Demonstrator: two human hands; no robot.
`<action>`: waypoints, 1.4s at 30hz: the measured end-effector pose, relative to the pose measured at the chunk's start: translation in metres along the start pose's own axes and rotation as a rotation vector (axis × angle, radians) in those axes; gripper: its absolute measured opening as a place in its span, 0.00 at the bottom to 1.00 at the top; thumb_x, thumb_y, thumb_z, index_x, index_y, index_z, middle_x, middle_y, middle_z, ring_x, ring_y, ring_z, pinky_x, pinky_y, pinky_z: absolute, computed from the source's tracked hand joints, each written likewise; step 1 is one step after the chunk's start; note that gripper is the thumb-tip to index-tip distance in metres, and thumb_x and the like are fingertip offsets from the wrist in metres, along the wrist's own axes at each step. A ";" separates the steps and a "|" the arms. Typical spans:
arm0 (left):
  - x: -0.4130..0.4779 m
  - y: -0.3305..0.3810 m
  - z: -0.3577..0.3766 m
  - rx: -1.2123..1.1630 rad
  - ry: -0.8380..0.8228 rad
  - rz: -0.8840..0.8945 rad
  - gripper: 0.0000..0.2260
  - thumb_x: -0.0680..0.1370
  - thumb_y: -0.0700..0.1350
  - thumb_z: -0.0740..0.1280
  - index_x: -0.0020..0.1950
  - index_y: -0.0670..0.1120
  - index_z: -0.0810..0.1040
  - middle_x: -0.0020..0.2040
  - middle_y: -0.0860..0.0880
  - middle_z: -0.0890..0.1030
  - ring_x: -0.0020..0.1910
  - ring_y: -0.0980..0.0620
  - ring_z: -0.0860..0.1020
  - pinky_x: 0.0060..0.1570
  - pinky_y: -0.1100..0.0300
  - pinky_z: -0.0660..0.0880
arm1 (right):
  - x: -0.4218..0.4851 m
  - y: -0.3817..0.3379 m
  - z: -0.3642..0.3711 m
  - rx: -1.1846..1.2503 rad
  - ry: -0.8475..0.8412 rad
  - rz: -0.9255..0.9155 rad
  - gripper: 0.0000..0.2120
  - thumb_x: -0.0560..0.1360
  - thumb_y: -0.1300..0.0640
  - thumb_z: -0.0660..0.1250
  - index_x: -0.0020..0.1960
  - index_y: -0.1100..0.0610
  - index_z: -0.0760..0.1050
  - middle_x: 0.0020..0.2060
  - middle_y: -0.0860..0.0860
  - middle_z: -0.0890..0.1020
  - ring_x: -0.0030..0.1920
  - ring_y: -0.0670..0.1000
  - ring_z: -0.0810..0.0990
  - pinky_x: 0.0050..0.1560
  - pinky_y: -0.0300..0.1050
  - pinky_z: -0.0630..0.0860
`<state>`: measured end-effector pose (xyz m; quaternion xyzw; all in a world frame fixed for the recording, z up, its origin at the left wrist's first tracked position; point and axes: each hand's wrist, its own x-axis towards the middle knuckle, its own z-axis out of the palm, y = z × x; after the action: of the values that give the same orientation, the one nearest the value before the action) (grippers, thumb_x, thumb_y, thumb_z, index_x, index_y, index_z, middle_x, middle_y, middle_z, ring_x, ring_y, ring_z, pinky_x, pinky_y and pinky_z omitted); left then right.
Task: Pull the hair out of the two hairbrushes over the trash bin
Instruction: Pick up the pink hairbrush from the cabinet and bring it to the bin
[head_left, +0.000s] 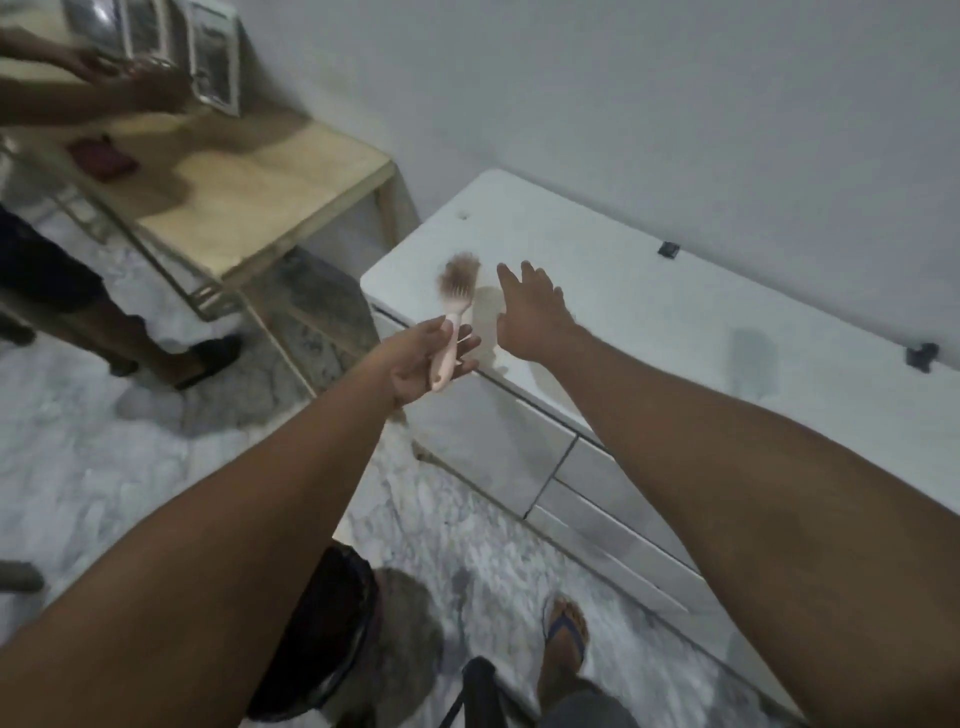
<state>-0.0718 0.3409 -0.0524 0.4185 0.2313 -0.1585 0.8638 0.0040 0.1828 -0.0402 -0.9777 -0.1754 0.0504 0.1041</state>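
Note:
My left hand (423, 361) holds a pale pink hairbrush (453, 317) by its handle, the head pointing up over the left corner of a white dresser (649, 312). Brown hair fills its bristles. My right hand (530, 312) hovers just to the right of the brush head, fingers spread, holding nothing. A dark bin with a black liner (332, 639) stands on the floor below my left forearm, partly hidden by it. I see only one hairbrush.
A light wooden table (249, 192) stands at the left with a dark red item (104, 158) on it. Another person's hands (130, 78) and legs (104, 322) are by that table. My sandalled foot (566, 634) is on the marble floor.

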 end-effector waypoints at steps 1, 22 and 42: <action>-0.013 0.003 -0.024 -0.029 0.033 0.023 0.13 0.82 0.39 0.60 0.67 0.40 0.70 0.60 0.42 0.76 0.57 0.45 0.79 0.49 0.46 0.81 | 0.003 -0.025 0.008 0.004 0.000 -0.057 0.32 0.75 0.60 0.63 0.76 0.57 0.56 0.72 0.60 0.62 0.72 0.62 0.62 0.68 0.59 0.64; -0.148 -0.301 -0.435 -0.536 0.670 0.089 0.20 0.82 0.36 0.59 0.75 0.42 0.65 0.59 0.45 0.77 0.56 0.47 0.78 0.49 0.49 0.77 | -0.152 -0.281 0.439 -0.048 -0.548 -0.712 0.32 0.77 0.56 0.62 0.78 0.56 0.54 0.76 0.60 0.59 0.75 0.62 0.59 0.74 0.59 0.62; -0.159 -0.394 -0.450 -0.530 0.685 0.274 0.19 0.80 0.34 0.62 0.72 0.41 0.68 0.62 0.42 0.79 0.53 0.45 0.81 0.49 0.47 0.80 | -0.213 -0.274 0.481 0.368 -0.510 -0.628 0.24 0.79 0.52 0.66 0.72 0.60 0.69 0.64 0.57 0.79 0.67 0.56 0.75 0.67 0.45 0.68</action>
<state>-0.5101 0.4761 -0.4681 0.2378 0.4790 0.1694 0.8278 -0.3507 0.4480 -0.4346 -0.7984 -0.4719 0.2866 0.2401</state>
